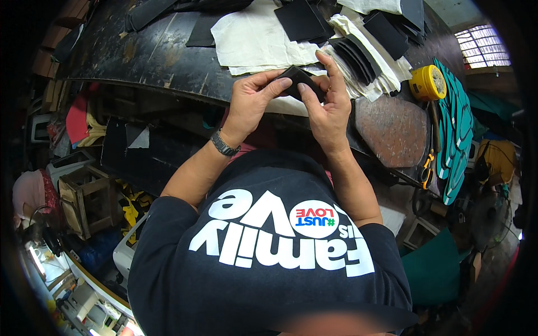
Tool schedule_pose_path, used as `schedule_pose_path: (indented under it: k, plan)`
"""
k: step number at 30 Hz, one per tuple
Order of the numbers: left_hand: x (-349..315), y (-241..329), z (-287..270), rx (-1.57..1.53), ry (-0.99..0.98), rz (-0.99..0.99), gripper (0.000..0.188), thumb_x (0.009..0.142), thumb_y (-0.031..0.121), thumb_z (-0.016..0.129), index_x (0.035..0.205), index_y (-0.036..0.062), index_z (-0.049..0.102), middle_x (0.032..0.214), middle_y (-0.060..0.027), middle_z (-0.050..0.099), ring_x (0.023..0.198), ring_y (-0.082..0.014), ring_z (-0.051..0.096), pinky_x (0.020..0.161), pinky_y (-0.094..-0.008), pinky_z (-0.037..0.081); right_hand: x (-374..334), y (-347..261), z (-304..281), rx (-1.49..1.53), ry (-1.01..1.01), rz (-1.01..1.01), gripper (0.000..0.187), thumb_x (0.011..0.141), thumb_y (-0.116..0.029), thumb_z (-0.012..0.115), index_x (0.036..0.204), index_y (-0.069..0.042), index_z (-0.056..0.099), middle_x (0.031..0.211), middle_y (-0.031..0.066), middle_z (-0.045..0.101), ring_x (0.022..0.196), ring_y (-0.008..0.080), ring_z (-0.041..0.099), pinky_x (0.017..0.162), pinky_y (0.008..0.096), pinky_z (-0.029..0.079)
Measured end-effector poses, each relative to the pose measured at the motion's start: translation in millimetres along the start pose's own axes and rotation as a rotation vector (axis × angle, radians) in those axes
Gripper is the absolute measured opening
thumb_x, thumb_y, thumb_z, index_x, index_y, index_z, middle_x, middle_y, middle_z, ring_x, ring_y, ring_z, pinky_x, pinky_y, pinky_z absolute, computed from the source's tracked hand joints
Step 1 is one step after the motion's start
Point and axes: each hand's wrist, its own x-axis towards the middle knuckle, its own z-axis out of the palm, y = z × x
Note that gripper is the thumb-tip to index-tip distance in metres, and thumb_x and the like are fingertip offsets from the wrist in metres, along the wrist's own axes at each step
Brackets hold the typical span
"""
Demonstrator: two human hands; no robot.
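Observation:
Between my two hands is a small black, flat, folded piece that looks like leather (295,78), held just over the near edge of the dark table (162,59). My left hand (255,101) pinches its left side, the thumb lying on top. My right hand (328,106) grips the right side with its thumb, while the index finger points up and away. The undersides of the piece and some fingertips are hidden. Just beyond lies a white cloth (252,45), and to the right a stack of black pieces (356,59) rests on more white cloth.
Further black pieces (300,19) lie at the back. On the right are a worn brown board (390,131), a yellow tub (427,84), orange-handled scissors (428,171) and several teal cut shapes (457,134). A wooden stool (84,196) stands on the floor at left.

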Motion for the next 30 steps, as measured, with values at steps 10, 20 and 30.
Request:
schedule_pose_path:
  k: [10,20,30]
  plan:
    - [-1,9,-5,0.407,-0.102,0.283,0.02,0.086,0.002,0.08,0.106,0.0033,0.081,0.084,0.0004,0.061,0.08,-0.0081,0.052,0.067,-0.0221,0.044,10,-12,-20,-0.048,-0.288,-0.029,0.089,0.081,-0.002,0.079,0.158,-0.003,0.034,0.148,0.0152,0.052,0.12,0.0207,0.062,0.104,0.0342,0.048]
    - [-1,21,-3,0.66,-0.311,0.142,0.045,0.084,0.016,0.084,0.126,0.0054,0.072,0.096,-0.0032,0.063,0.086,-0.0114,0.057,0.073,-0.0248,0.047,-14,-8,-36,-0.076,-0.194,0.096,0.079,0.079,0.01,0.065,0.154,-0.009,0.047,0.094,0.0049,0.07,0.087,0.0085,0.064,0.082,0.0246,0.051]
    - [14,10,-13,1.457,-0.208,0.427,0.044,0.082,0.029,0.084,0.118,0.006,0.073,0.107,-0.0105,0.068,0.1,-0.0298,0.065,0.091,-0.0391,0.051,-20,7,-93,0.15,0.052,0.13,0.083,0.082,0.015,0.067,0.158,0.0,0.036,0.127,0.0152,0.068,0.111,0.0153,0.066,0.096,0.028,0.053]
